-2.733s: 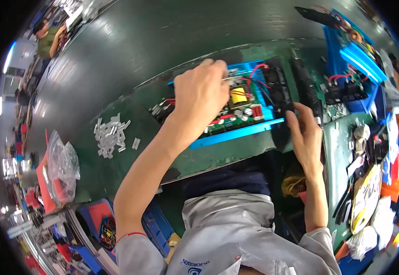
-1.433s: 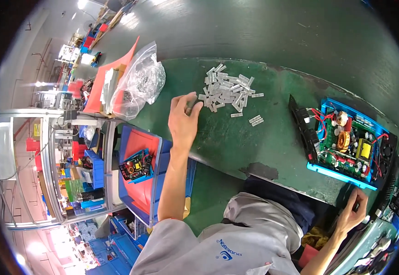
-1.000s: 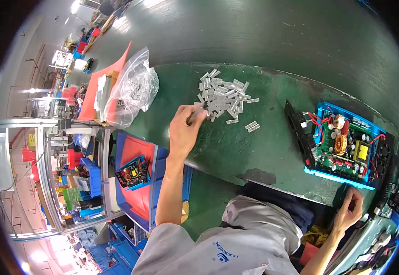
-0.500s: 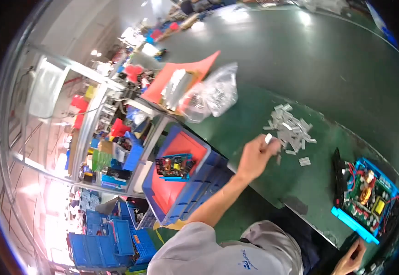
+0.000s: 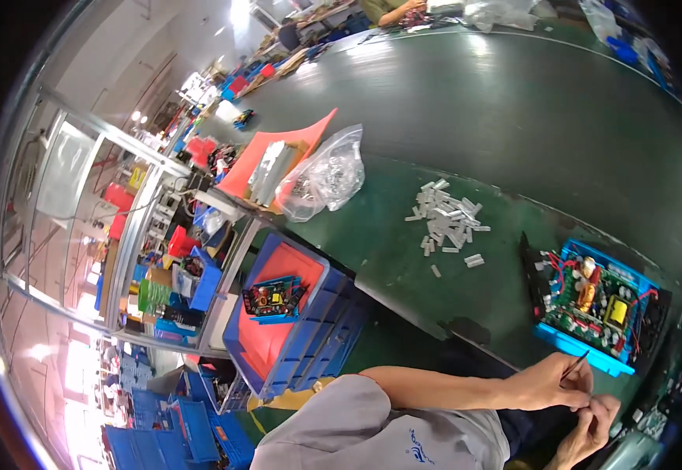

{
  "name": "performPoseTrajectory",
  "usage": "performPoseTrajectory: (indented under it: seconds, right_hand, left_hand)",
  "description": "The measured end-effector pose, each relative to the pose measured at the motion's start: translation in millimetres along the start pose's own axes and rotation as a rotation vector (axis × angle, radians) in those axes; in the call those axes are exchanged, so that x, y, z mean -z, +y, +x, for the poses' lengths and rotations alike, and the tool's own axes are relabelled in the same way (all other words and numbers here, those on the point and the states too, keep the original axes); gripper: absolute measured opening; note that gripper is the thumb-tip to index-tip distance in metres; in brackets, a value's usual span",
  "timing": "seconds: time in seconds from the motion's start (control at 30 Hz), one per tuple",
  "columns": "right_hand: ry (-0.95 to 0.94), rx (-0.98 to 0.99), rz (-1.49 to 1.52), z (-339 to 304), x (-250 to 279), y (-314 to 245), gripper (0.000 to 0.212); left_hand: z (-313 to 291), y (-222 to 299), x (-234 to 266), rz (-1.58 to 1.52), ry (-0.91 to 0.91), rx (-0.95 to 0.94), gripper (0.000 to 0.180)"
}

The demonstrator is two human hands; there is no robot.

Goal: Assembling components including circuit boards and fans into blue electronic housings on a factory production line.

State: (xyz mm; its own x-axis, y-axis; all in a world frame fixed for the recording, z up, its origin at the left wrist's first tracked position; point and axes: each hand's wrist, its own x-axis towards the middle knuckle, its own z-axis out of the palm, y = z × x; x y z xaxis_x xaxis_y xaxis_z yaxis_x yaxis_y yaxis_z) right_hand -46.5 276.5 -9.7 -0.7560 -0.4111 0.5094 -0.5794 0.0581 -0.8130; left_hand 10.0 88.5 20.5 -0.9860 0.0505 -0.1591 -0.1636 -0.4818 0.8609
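My left hand (image 5: 548,384) and my right hand (image 5: 589,427) meet at the fingertips, just in front of an open blue-cased circuit board unit (image 5: 591,305). Both are closed in a pinch, and what sits between the fingers is hidden. A thin dark strip (image 5: 576,365), perhaps a wire, sticks up past the left fingers. Black end panels, red wires, a copper coil and a yellow component show on the unit. Left of it on the green bench lies a loose pile of small clear plastic pieces (image 5: 449,219), with a few strays nearer me.
A clear plastic bag (image 5: 329,176) lies beside an orange sheet (image 5: 309,125) at the bench's left end. Stacked blue crates (image 5: 333,313) stand left of me, the top one holding another circuit board (image 5: 274,300). A wide dark surface (image 5: 466,94) runs beyond the bench.
My left hand has left the pile, where a small pale piece showed at its fingertips, and moved right to join my right hand. The view has shifted too.
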Motion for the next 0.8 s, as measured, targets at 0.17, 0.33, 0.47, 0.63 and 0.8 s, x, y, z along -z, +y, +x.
performPoseTrajectory:
  seconds: [0.17, 0.33, 0.47, 0.63, 0.8]
  right_hand:
    - [0.251, -0.42, -0.099, -37.0, 25.0, 15.3, 0.005]
    - [0.324, -0.628, 0.119, -13.0, 5.8, 5.3, 0.007]
    - [0.265, -0.667, 0.213, -3.7, 7.5, 6.8, 0.012]
    - [0.164, -0.602, 0.126, 7.5, 13.4, 6.1, 0.012]
    - [0.129, -0.619, 0.129, 10.0, 7.7, 4.4, 0.013]
  left_hand:
    - [25.3, 8.9, -18.7, 0.394, 0.068, 0.127, 0.028]
    - [35.6, 12.1, 13.9, 0.963, 0.24, -0.506, 0.013]
    - [37.6, 28.0, 11.6, 0.354, 0.084, -0.159, 0.052]
    - [39.4, 29.9, 19.3, 0.625, 0.054, -0.27, 0.076]
    - [32.6, 29.8, 13.3, 0.409, 0.156, -0.113, 0.064]
